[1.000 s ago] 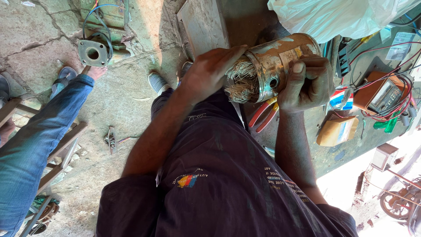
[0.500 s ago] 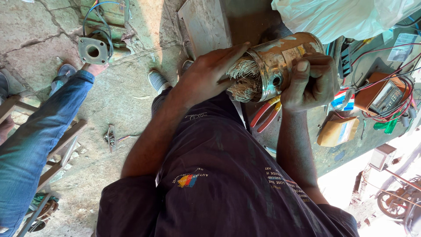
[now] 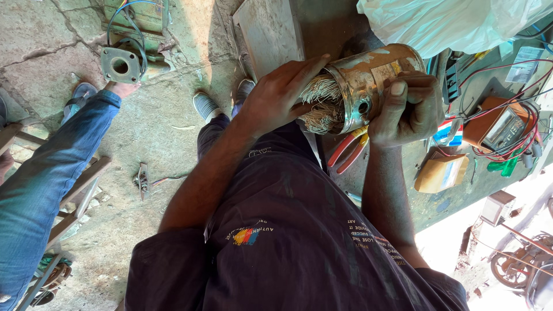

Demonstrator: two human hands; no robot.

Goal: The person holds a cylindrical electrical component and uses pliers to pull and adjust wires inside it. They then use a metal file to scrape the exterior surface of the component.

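Other person: a blue-jeaned leg stretches along the far left, well apart from the motor casing.
Flanged part: a grey square flange with a round hole lies on the cracked concrete floor, up and far left of the casing, with blue and black wires looped above it.
Shoes: a pair of grey shoes stands on the floor, left of the casing and a little lower.
Left hand: the left hand lies flat and spread, fingers straight, palm pressed on the pale wire windings at the casing's open end; it grips nothing.
Windings: a bundle of cream wire windings bulges out of the casing's left end, partly under that hand.
Motor casing: a worn, rusty cylindrical motor casing is held in the air on its side above the green bench.
Right hand: the right hand is curled tight round the casing's right part, thumb on top.
Pliers: red-and-yellow-handled pliers lie on the bench just below the casing.
Meter: an orange meter with red leads sits right of the casing.
Bag: a white plastic bag lies above and right of it.
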